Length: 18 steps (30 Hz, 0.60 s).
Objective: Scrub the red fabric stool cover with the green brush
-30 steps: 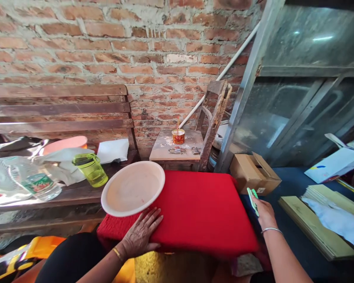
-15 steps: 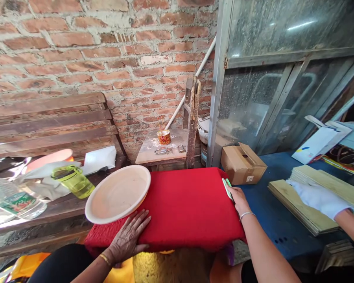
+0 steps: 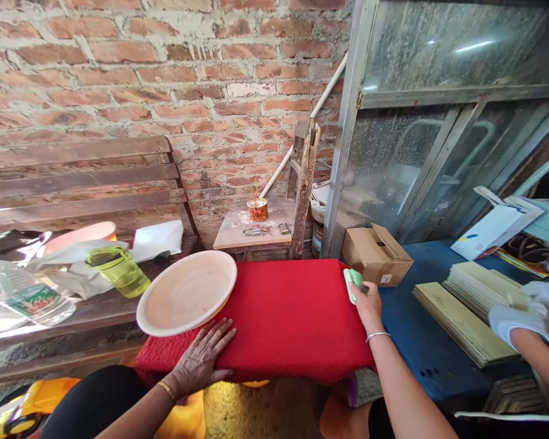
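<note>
Red cloth (image 3: 293, 311) covers a narrow bench or table in front of me. My left hand (image 3: 204, 352) lies flat on its near left part, fingers spread, just beside a wide pale basin (image 3: 187, 292). At the far right corner of the cloth, my right hand (image 3: 368, 303) is closed around a green and white brush (image 3: 353, 285). The brush's green bristles show, and its white body is tilted near the cloth's edge. I cannot tell whether it touches the cloth.
A cardboard box (image 3: 377, 256) and stacked thin boards (image 3: 462, 323) occupy the blue table (image 3: 407, 323) at right, where another person's gloved hand (image 3: 540, 305) works. Left, a wooden bench (image 3: 86, 317) holds a green bottle (image 3: 119, 271). A small stool (image 3: 251, 235) bears padlocks and a tin.
My right hand has turned the brush so more of its face and bristles show. My left hand stays flat on the cloth. The other person's gloved hand has shifted right over the boards.
</note>
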{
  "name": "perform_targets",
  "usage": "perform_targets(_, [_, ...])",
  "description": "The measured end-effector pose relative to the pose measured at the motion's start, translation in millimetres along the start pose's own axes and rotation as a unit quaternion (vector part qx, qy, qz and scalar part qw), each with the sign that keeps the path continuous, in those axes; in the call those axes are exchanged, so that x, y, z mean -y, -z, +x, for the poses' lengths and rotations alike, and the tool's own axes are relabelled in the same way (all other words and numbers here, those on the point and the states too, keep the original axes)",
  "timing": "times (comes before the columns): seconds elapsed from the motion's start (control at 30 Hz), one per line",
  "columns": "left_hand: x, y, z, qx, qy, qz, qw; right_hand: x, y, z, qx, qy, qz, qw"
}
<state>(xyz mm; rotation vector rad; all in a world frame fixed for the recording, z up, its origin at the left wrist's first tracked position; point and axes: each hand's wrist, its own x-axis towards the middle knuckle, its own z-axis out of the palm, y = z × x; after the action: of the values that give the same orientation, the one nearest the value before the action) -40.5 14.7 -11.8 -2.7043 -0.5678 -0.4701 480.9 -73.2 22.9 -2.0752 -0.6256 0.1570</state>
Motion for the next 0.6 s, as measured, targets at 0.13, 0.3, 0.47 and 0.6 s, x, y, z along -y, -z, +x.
perform_targets(0.13, [-1, 0, 0, -0.008, 0.000, 0.005, 1.000, 40, -32, -40, 0.093, 0.142, -0.043, 0.985])
perform_targets(0.3, [-1, -1, -1, 0.002, 0.002, -0.001, 1.000, 68, -65, -91, 0.167, 0.250, -0.110, 0.947])
perform_targets(0.47, [0, -1, -2, -0.007, -0.003, 0.009, 1.000, 65, -59, -87, 0.167, 0.241, -0.169, 0.941])
perform_targets(0.6, [-1, 1, -1, -0.004, -0.005, 0.020, 1.000, 45, -27, -55, 0.122, 0.175, -0.182, 0.960])
